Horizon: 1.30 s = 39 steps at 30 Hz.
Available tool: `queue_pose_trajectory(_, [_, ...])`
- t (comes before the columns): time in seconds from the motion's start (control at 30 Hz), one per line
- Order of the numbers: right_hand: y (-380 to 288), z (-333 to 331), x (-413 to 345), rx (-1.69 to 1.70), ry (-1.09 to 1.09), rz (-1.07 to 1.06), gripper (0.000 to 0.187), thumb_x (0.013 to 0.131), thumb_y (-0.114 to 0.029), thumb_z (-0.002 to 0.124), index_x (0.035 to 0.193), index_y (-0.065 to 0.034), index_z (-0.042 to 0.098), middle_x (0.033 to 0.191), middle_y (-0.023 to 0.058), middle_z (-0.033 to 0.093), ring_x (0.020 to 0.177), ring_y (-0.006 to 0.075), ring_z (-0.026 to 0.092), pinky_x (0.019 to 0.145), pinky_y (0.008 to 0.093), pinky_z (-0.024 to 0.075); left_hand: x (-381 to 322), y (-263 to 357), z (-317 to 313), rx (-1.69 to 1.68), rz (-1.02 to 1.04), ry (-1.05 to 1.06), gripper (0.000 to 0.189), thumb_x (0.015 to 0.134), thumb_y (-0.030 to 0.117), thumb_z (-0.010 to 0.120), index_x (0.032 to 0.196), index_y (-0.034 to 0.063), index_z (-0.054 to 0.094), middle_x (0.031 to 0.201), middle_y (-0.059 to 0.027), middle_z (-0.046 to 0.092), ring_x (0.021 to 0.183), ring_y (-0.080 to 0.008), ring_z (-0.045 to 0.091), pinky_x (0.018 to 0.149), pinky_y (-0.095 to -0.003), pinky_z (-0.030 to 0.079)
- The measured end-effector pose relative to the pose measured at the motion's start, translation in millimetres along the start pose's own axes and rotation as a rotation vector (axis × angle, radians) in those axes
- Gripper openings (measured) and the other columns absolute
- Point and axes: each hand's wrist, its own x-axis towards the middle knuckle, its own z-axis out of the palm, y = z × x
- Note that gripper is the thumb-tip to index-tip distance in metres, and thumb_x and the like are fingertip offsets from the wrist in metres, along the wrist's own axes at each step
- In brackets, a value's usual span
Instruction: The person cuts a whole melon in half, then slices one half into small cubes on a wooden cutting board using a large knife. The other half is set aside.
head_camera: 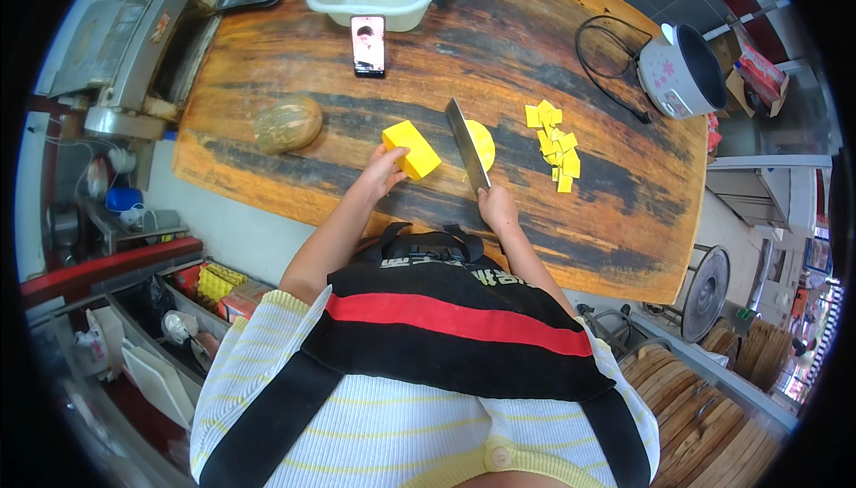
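Observation:
My left hand (pixel 386 170) grips a bright yellow block (pixel 413 150) by its near left side, thumb on top; its material is unclear. In my right hand (pixel 498 208) is the handle of a cleaver (pixel 467 143), its blade angled away from me over the wooden table. Just right of the blade lies a round yellow piece (pixel 481 145), partly hidden by the cleaver. Farther right, several flat, mostly square yellow pieces (pixel 560 147) are scattered in a loose, overlapping row. A mottled green and tan squash (pixel 287 125) rests left of my left hand.
A phone (pixel 368 46) with a lit screen stands against a pale plastic basin (pixel 381 9) at the far side of the wooden table (pixel 428 214). Toward the right rear are a rice cooker (pixel 679 73) and a black power cord (pixel 582 53). A metal machine (pixel 144 46) borders the left.

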Motion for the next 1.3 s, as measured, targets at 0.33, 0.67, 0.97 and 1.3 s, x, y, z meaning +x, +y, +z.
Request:
queue_pose_trajectory(0.33, [-4.3, 2.1, -2.3, -0.012, 0.018, 0.006, 0.031, 0.092, -0.028, 0.055, 0.100, 0.0005, 0.066, 0.094, 0.0284, 0.067, 0.091, 0.0447, 0.065, 0.080, 0.0520, 0.0514, 8.9, 4.8, 3.8, 1.052, 1.032, 0.291, 0.058, 0.076, 0.001, 0.065, 0.130, 0.0039, 0.043, 0.129, -0.0205, 0.048, 0.121, -0.0380, 0.047, 0.103, -0.0452, 0.039])
queue_pose_trajectory(0.67, [-7.4, 1.5, -4.6, -0.016, 0.005, 0.009, 0.031, 0.092, -0.028, 0.055, 0.105, -0.0010, 0.064, 0.097, 0.0279, 0.067, 0.094, 0.0447, 0.064, 0.082, 0.0525, 0.0505, -9.0, -13.8, 1.4, 1.418, 0.953, 0.083, 0.060, 0.075, 0.007, 0.068, 0.130, 0.0052, 0.043, 0.130, -0.0183, 0.047, 0.126, -0.0384, 0.041, 0.107, -0.0471, 0.035])
queue_pose_trajectory(0.97, [-5.3, 3.1, -3.2, -0.014, 0.024, 0.008, 0.032, 0.092, -0.028, 0.055, 0.098, 0.0013, 0.066, 0.095, 0.0282, 0.067, 0.091, 0.0451, 0.064, 0.080, 0.0521, 0.0508, 6.1, 12.1, 2.9, 1.512, 0.853, -0.018, 0.057, 0.070, 0.013, 0.072, 0.123, 0.0025, 0.052, 0.120, -0.0156, 0.054, 0.113, -0.0367, 0.050, 0.095, -0.0439, 0.045])
queue_pose_trajectory(1.3, [-2.1, 5.0, -2.5, -0.025, 0.054, -0.027, 0.032, 0.091, -0.028, 0.057, 0.099, 0.0022, 0.065, 0.093, 0.0287, 0.067, 0.090, 0.0456, 0.064, 0.079, 0.0523, 0.0510, -4.2, -1.1, -12.1, 1.772, 1.260, -0.203, 0.065, 0.078, 0.008, 0.066, 0.139, 0.0071, 0.042, 0.144, -0.0140, 0.041, 0.136, -0.0348, 0.035, 0.112, -0.0476, 0.030])
